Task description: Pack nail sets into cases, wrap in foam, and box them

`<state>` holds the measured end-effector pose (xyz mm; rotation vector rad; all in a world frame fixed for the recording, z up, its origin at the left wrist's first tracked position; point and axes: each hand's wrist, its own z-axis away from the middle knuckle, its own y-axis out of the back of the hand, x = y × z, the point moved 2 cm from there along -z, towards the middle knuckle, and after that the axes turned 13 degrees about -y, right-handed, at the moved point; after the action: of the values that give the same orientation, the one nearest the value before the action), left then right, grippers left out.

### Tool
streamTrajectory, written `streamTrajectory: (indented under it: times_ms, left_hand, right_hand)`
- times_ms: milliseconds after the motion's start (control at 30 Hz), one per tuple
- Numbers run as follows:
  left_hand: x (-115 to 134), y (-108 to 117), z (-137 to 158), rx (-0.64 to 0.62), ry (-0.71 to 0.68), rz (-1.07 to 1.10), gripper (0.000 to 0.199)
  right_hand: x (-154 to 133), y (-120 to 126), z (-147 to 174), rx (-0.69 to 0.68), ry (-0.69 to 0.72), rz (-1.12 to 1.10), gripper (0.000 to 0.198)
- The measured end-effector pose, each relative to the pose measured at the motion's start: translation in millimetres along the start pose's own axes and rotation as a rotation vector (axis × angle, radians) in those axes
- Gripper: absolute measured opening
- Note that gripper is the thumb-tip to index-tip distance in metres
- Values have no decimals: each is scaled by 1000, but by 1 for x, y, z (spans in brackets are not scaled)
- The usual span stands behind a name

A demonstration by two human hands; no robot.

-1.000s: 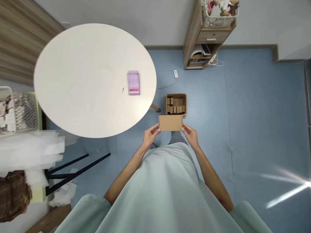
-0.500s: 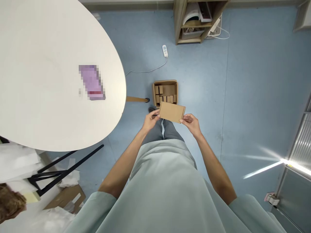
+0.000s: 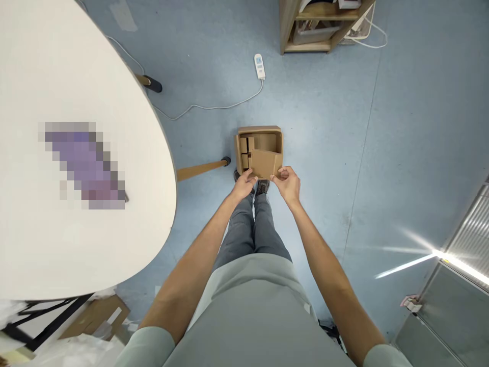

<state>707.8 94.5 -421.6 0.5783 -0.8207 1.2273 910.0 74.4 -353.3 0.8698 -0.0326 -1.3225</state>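
Note:
Between my two hands is a flat brown cardboard box (image 3: 263, 164), held level at its near corners. My left hand (image 3: 243, 184) grips the left corner, with the thumb toward me. My right hand (image 3: 287, 182) pinches the right corner between thumb and fingers. Beneath it, an open cardboard carton (image 3: 281, 140) stands on the floor, its near part hidden by the flat box. Several small brown boxes (image 3: 244, 145) stand along the carton's left side. Whether the flat box touches the carton or those boxes I cannot tell.
A white rounded table (image 3: 153, 214) fills the left, with a blurred purple item (image 3: 86, 163) on it. One wooden table leg (image 3: 202, 169) ends beside the carton. A white corded device (image 3: 259, 66) lies on the blue floor ahead, near a wooden shelf (image 3: 288, 25).
I have bent forward and lowered the flat box from in front of the carton to over its near part. My hands have come closer together, both still gripping it.

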Motion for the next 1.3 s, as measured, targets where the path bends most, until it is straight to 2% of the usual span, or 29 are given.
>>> streamTrajectory:
  times_ms: [100, 367, 567, 767, 933, 1067, 1167, 1300]
  left_hand:
    - [-18, 5, -32, 0, 65, -8, 61]
    - [-80, 23, -108, 44, 57, -20, 58]
    - [-117, 25, -159, 48, 51, -37, 57]
    - [-131, 34, -191, 83, -18, -54, 52]
    - [-134, 41, -205, 113, -55, -67, 53]
    - [-131, 42, -204, 117, -75, -74, 55]
    - [-120, 40, -192, 130, -73, -88, 55]
    - [-90, 28, -159, 115, -54, -95, 56]
  right_hand:
    - [2, -42, -51, 62, 26, 126, 25]
    - [23, -150, -176, 74, -61, 300, 15]
    - [42, -215, -231, 52, -85, 335, 9]
    - [70, -263, -267, 29, -90, 293, 8]
    - [87, -286, -291, -7, -106, 285, 19]
    - [89, -287, -297, -86, -151, 272, 27]
    - [81, -270, -283, -112, -125, 310, 28]
    - [63, -221, -237, -105, -52, 321, 31]
